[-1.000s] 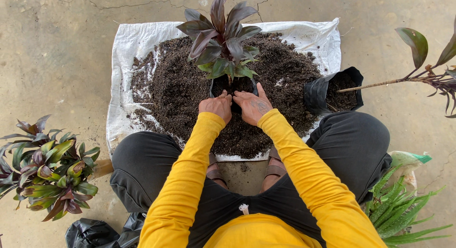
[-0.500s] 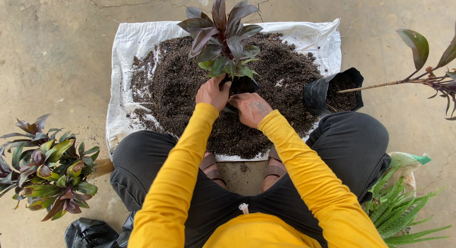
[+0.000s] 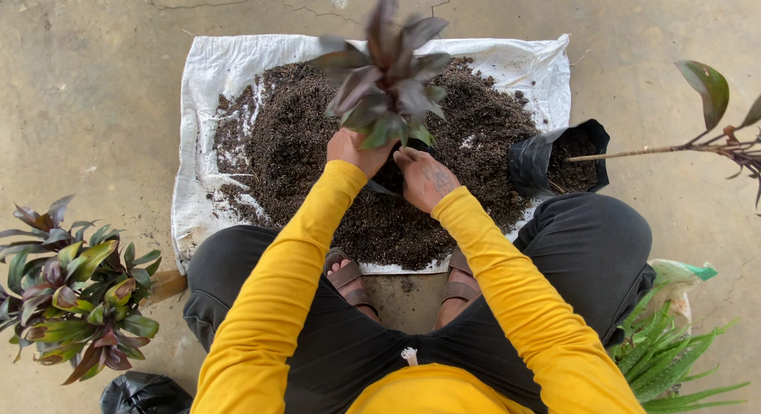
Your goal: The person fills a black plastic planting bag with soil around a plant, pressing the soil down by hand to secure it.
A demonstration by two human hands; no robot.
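On cracked concrete floor (image 3: 95, 89), white sack (image 3: 208, 73) holds soil (image 3: 293, 144).

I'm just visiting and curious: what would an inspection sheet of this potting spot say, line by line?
Surface: cracked concrete floor, with a white woven sack spread flat on it.
Job's things: purple-leaved plant in a black grow bag, on the soil heap.
Clutter: second black bag tipped on its side, a long stem sticking out.
Grips: left hand and right hand both at the bag's rim; how tightly they hold is hidden.
Cables: nothing seen.
Surroundings: green-purple plant lower left, spiky green plant lower right, black bag at the bottom edge.
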